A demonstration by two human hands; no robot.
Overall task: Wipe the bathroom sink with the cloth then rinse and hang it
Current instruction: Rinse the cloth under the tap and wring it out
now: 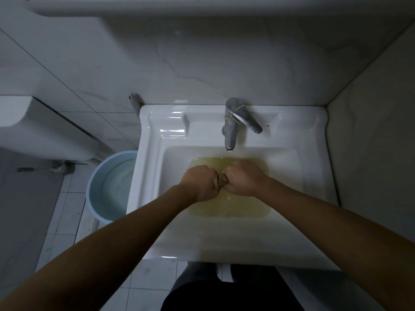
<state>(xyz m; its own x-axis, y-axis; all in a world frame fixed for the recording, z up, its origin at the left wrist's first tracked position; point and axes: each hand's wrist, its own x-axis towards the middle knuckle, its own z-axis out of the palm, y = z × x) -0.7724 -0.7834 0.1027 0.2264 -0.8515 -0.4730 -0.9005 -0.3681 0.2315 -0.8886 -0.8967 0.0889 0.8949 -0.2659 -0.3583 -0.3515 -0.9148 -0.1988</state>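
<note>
Head view, dim light, wide-angle bend at the edges. Cloth (222, 182) is mostly hidden: only a small brown twisted bunch shows between the two fists, the rest is buried inside the hands. Fingertips are curled under and out of sight. The drain can't be made out under the yellowish murky water (226, 208) pooled in the basin bottom. Cabinet along the top edge is cut off. White fixture (45, 126) at far left is partly cropped, hard to say what it is. Small grey object at the sink's far left corner is too blurred to name.

Left hand (199, 182) is a closed fist gripping the left end of the cloth, knuckles up, forearm running in from the near left. Right hand (244, 178) is a closed fist gripping the right end, forearm coming in from the near right. The fists sit almost touching, with the cloth bunched tight between them, over the middle of the sink (292, 232), just above or at the water surface; can't tell which.

Tap (231, 129) stands on the far rim, spout pointing toward the hands, handle angled to the right, a rubber band (232, 116) wrapped round it. Light blue bucket (107, 187) with water in it sits on the tiled floor (65, 221) just left of the sink. Dark trousers (224, 292) show at the near edge.
</note>
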